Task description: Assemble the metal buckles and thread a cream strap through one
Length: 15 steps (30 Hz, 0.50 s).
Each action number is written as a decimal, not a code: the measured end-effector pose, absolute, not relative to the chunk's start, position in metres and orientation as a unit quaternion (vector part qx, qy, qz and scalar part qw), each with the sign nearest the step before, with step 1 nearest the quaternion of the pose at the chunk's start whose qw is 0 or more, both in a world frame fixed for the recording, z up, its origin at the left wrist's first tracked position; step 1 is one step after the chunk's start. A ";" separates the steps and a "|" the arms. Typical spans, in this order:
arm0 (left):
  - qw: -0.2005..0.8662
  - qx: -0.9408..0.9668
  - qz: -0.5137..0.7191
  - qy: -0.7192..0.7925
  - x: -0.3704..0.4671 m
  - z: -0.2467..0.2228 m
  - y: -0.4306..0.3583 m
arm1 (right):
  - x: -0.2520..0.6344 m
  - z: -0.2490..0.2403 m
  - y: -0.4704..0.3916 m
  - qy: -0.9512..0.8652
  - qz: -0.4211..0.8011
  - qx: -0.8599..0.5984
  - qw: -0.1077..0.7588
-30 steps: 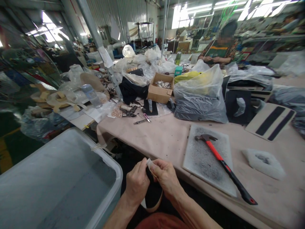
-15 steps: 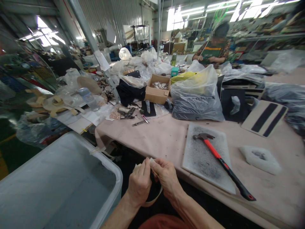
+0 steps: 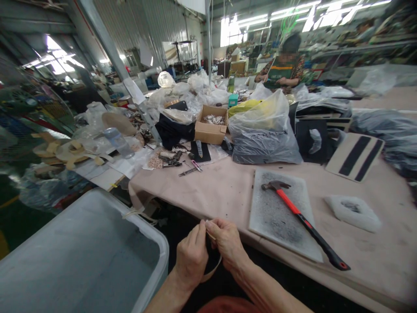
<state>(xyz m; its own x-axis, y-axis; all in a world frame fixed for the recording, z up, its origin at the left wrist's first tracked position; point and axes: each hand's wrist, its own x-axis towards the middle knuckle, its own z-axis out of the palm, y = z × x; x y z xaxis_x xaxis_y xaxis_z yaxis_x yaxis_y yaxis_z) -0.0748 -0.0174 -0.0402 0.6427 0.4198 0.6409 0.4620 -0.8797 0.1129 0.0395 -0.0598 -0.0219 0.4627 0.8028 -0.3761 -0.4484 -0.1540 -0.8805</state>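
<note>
Beige, thin, flexible strip, looped below both hands in front of the table edge, its upper end pinched between them; head view only.

- Handling, judged: light, soft, limp enough to sag into a curve; not fragile; best taken at the end, between thumb and forefinger. Material not certain.
- Left hand: fingers closed on the strip's end. Right hand: likewise closed on it, fingertips touching the left's.
- Count of strips held: one.
- One claw hammer with red and black handle, lying on one grey speckled slab, right of the hands.
- One white foam pad, further right, apart from the slab.
- One large grey plastic tub, left of the hands.
- One open cardboard box and one clear plastic bag of dark goods, far side of the pink-covered table.
- One other person, seated well beyond.
</note>
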 end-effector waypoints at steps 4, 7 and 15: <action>-0.007 -0.907 -0.333 -0.256 -0.074 -0.035 -0.016 | 0.045 -0.020 -0.061 -0.190 0.491 -0.588 0.614; 0.022 -0.910 -0.328 -0.252 -0.075 -0.036 -0.016 | 0.046 -0.019 -0.063 -0.194 0.496 -0.590 0.608; -0.042 -0.900 -0.334 -0.276 -0.072 -0.048 -0.025 | 0.044 -0.027 -0.062 -0.150 0.511 -0.551 0.643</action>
<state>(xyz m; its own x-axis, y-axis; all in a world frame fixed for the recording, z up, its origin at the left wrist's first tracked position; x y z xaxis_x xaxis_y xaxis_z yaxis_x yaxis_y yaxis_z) -0.0724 -0.0254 -0.0477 0.6248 0.5257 0.5773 0.4695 -0.8437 0.2602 0.0443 -0.0621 -0.0266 0.4335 0.8221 -0.3690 -0.4915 -0.1275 -0.8615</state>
